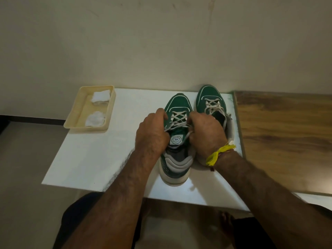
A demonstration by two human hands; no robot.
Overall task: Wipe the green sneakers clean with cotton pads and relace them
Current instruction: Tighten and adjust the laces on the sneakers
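While my left hand [152, 130] and right hand [206, 133] each pinch a lace end [177, 125] over the near sneaker [177, 141], mid-table beside its mate [211, 103] at the far right corner, I would tension both sides evenly.

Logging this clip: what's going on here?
A person is lacing the nearer green sneaker on the white table: left hand and right hand each grip its white lace. The other sneaker stands beside it, laced. Cotton pads lie in the beige tray.
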